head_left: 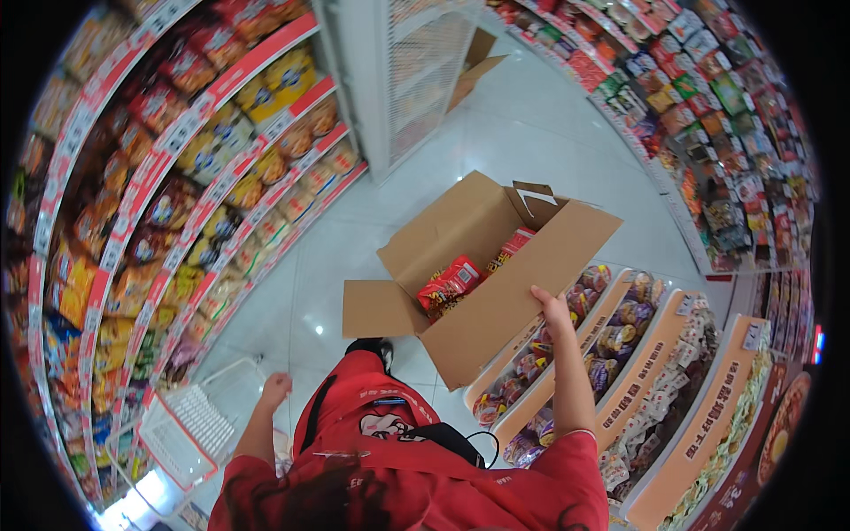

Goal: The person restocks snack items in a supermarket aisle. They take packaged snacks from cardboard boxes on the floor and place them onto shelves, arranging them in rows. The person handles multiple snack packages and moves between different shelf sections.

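An opened cardboard box is tilted in front of me, its flaps spread. Inside lie a few red snack packets with yellow lettering; much of the box's interior is hidden by the near side. My right hand grips the edge of the right-hand flap, thumb on the outer face. My left hand hangs at my left side, its fingers curled closed, and I see nothing in it. It is apart from the box, between my red apron and a white wire basket.
Shelves of bagged snacks curve along the left, ending at a white mesh rack. Sloped bins of small wrapped goods stand close at the right. Packets hang on a far-right display. Another cardboard box sits behind the rack on the tiled floor.
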Demonstrator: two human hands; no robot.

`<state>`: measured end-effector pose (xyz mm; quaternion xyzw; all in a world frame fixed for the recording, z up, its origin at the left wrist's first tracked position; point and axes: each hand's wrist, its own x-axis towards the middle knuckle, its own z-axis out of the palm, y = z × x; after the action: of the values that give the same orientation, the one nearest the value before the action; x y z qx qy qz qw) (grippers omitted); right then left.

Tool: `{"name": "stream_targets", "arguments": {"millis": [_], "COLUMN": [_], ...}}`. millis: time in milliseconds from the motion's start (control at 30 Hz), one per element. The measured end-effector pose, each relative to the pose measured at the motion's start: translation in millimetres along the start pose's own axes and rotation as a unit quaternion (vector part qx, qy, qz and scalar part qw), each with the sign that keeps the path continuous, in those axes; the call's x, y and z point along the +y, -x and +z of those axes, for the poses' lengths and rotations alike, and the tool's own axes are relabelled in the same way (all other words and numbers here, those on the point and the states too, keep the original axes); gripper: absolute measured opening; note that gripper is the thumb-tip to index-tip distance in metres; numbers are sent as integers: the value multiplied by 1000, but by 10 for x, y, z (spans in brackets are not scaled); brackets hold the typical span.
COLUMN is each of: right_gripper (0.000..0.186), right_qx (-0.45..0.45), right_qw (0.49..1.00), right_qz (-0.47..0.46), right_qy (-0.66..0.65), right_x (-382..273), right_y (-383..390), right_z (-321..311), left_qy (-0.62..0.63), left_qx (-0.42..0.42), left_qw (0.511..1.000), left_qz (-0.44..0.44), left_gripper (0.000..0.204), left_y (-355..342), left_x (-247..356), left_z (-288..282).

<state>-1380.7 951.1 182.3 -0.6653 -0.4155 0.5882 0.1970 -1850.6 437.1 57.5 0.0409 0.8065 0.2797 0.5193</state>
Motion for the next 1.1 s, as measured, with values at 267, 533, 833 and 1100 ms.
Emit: {"name": "stream_targets", "arguments": {"millis": [267,533,833,1100], "right_gripper": [20,31,9,12], "right_qx": [126,202,138,28], "right_qw": [989,964,959,970], "right_qz": [-77,-145,-205,-228], "right_qy": [-13,-93,-141,-78], "right_x": [-1684,-3534,-5000,-6724], "right_y": [-525,-1333,-2894,-4512], "right_z": [-1575,-3035,-3680,-3530], "left_qy": [-285,4,-9,-271], "left_qx": [-156,-49,-10,-179], "left_qw": [946,999,980,924], "left_qz": [6,-6,197,202], "left_gripper": [18,13,28,26], "left_y": [-894,-2004,-2598,-2825], "left_x": [78,3192,6325,6268], "left_z": [545,2257,4214,5643]}}
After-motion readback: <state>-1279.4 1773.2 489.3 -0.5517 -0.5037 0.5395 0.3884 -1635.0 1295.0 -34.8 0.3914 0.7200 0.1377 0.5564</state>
